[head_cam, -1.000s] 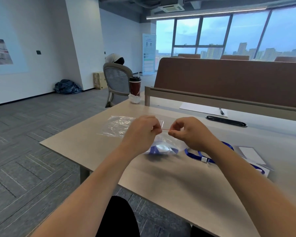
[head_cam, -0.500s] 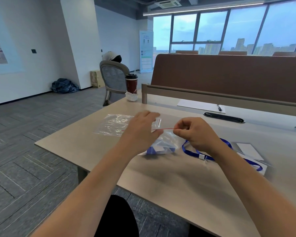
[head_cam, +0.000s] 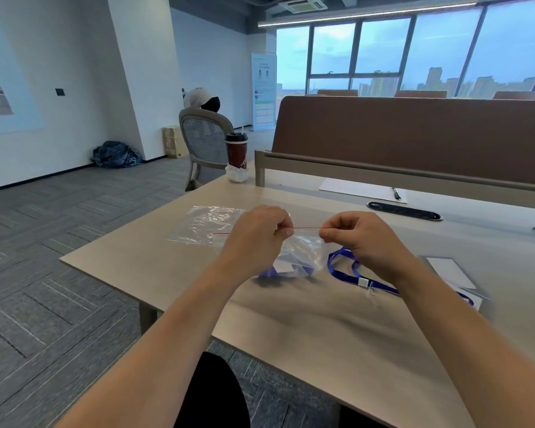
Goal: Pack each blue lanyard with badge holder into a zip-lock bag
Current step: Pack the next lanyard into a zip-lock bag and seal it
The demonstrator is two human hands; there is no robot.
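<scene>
- while hanging over the table (head_cam: 291, 329), pinched zip-lock bag (head_cam: 305, 251) at its red seal strip (head_cam: 306, 228) with left hand (head_cam: 254, 239) and right hand (head_cam: 363, 239), fingers curled.
- carried one blue lanyard (head_cam: 277, 272) folded at its bottom.
- judged light, limp, slippery; best gripped at the stiffer strip, not the film.
- counted two bags: this one, plus empty bag (head_cam: 204, 223) flat beyond it.
- counted two lanyards: one bagged, loose lanyard (head_cam: 342, 268) lying under the right hand.

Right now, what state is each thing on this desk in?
Left hand: pinching the red seal strip.
Right hand: pinching the same strip.
Held zip-lock bag: packed lanyard inside; cannot tell if sealed.
Spare zip-lock bag: flat, looks empty.
Second blue lanyard: loose on the table, unbagged.
Coffee cup: upright, lid on.
</scene>
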